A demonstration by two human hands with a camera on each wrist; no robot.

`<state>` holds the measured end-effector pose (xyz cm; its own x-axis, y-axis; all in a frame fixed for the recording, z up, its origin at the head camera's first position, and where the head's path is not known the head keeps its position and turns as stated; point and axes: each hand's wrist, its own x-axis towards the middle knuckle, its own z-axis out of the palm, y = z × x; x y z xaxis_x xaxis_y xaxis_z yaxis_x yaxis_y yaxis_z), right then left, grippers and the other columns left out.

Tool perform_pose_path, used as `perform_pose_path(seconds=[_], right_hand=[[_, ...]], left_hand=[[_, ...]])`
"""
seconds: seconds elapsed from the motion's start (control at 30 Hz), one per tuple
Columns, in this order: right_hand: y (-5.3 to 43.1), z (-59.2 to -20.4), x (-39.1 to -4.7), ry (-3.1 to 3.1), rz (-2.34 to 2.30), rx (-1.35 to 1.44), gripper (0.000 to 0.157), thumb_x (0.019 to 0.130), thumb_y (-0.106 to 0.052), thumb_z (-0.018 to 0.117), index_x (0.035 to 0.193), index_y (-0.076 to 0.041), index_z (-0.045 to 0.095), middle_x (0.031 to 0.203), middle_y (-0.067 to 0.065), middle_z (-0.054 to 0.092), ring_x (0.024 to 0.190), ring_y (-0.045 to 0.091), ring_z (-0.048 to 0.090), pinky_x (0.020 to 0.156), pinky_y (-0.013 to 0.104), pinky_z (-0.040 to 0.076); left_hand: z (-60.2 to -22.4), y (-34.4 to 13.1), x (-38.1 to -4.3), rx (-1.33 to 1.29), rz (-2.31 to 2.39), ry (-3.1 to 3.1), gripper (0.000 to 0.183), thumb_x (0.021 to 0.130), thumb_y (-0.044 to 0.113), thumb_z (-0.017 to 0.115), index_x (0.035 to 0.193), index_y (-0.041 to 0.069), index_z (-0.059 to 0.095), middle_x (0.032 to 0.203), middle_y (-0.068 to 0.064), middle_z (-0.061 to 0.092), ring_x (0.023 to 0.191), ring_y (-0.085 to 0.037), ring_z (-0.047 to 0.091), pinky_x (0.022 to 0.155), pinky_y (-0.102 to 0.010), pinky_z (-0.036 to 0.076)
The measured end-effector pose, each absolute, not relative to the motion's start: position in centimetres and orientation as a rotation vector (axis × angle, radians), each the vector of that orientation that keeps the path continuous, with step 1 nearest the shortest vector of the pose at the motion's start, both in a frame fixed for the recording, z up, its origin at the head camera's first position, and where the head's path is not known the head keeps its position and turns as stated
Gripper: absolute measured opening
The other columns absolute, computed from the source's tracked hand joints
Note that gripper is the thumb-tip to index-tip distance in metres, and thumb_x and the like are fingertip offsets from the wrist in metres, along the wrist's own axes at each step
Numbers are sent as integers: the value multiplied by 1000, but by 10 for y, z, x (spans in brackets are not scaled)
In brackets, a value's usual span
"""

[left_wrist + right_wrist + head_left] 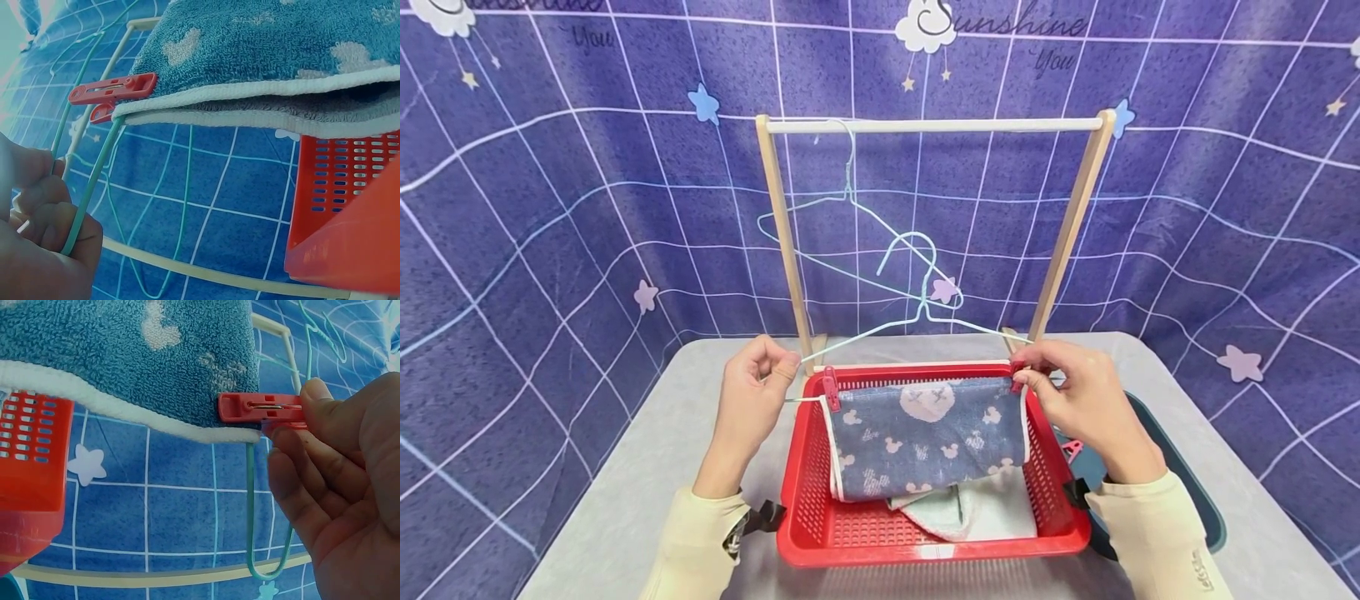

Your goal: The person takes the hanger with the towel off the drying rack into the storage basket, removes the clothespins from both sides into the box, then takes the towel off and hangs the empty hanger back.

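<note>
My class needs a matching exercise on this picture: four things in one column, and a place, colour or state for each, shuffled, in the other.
Column one
1. Left hand
2. Right hand
3. Clipped towel
4. Back hanger

Column two
A. Hooked over the white rail
B. Dark blue with a white edge
C. Pinches a red clip
D. Grips the front hanger

Right pairs: 1-D, 2-C, 3-B, 4-A
</note>
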<state>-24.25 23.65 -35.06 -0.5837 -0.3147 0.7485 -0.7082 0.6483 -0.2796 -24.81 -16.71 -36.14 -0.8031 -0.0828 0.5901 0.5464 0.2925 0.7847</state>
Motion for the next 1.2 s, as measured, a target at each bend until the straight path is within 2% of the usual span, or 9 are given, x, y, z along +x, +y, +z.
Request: perform_pose_path(seconds=[0.3, 0.57, 0.8, 1.2], right_hand=[[236, -351, -243, -2150, 776, 796, 20, 83, -1, 84, 92, -16, 76, 81, -13, 70, 66, 1, 54, 57, 16, 42], [235, -353, -245, -2087, 793, 812, 24, 80, 2, 84, 84, -19, 74, 80, -13, 70, 64, -1, 49, 56, 17, 37], [234, -352, -247, -2018, 833, 845, 29, 77, 8, 84, 83, -19, 75, 80, -12, 71, 64, -1, 49, 53, 15, 36], [234, -350, -245, -1976, 860, 864, 29, 76, 12, 83, 84, -15, 76, 77, -8, 70, 64, 0, 50, 53, 15, 36]], left_hand=[[-362, -166, -248, -415, -1560, -2025, 16, 96, 1, 68, 81, 2, 62, 58, 2, 44, 52, -8, 35, 46, -28, 29], [-362, -166, -248, -414, -1570, -2024, 16, 96, 1, 68, 81, 2, 62, 57, 3, 42, 51, -8, 34, 45, -28, 28], [-361, -166, -248, -421, -1588, -2012, 16, 96, 0, 68, 82, 1, 61, 57, 2, 41, 50, -7, 33, 44, -27, 26], [-362, -166, -248, -441, -1572, -1981, 17, 97, 2, 69, 81, 1, 62, 57, 3, 41, 50, -7, 33, 44, -26, 26]])
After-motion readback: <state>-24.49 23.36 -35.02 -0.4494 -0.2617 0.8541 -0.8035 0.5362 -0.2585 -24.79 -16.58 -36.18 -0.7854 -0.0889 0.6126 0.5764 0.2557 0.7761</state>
